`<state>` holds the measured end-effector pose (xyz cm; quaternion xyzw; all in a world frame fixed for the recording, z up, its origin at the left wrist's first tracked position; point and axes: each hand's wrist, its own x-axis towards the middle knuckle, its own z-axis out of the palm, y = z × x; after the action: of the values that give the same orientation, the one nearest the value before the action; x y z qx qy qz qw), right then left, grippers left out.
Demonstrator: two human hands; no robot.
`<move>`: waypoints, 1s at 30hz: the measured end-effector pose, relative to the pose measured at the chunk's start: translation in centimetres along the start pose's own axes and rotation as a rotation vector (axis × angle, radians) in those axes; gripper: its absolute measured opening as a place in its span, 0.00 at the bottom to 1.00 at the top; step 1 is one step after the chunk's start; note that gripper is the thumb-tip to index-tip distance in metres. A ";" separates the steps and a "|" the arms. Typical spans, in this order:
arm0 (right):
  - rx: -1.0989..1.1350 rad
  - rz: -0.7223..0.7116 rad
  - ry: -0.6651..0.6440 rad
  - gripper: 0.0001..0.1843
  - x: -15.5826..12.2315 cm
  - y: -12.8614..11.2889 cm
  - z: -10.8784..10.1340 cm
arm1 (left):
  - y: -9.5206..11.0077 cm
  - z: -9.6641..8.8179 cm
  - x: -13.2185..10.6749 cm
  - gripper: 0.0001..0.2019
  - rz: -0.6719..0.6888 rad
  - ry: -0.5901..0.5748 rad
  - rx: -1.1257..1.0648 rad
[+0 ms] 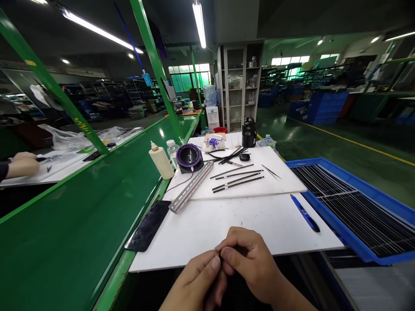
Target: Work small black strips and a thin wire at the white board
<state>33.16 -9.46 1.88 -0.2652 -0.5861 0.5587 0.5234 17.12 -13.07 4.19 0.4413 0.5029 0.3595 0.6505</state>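
Your left hand [197, 280] and right hand [249, 263] meet at the near edge of the counter [227, 224], fingers curled in narrow and thumbs pressed together. Between the fingertips you pinch a thin dark strip [221, 259]; only a sliver of it shows, so its length cannot be told.

At the right edge of the counter sits a blue tray [372, 255], filled with rows of long dark strips laid side by side. Just beside it, on the white surface, lies a blue pen [304, 213].

On the raised white board [275, 183] toward the far side lie several loose strips [238, 179], with a pair of tweezers [271, 172] near them. A metal ruler [192, 186] runs slantwise off the board's left corner. Behind it stand a round purple-rimmed device [189, 157], a cream bottle [161, 160] and, at the far edge, a black flask [249, 132]. A dark phone [148, 225] rests on the left edge, against the green conveyor [81, 229]. Across that belt, another person's hand [22, 165] rests on a separate table.
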 end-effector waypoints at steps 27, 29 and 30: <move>-1.337 0.365 0.577 0.32 -4.1 3.6 -21.9 | -0.5 -4.4 2.4 0.16 0.003 0.072 -0.219; -1.295 0.372 0.580 0.30 -3.8 3.8 -21.7 | -0.1 -5.1 2.5 0.14 -0.010 -0.005 -0.343; -1.259 0.370 0.597 0.29 -3.8 3.7 -21.4 | 0.2 -5.5 2.4 0.14 -0.009 -0.016 -0.404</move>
<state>52.80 -3.86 -6.47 -0.7529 -0.5744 0.0979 0.3060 12.39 -9.64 2.94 0.3025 0.4171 0.4467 0.7314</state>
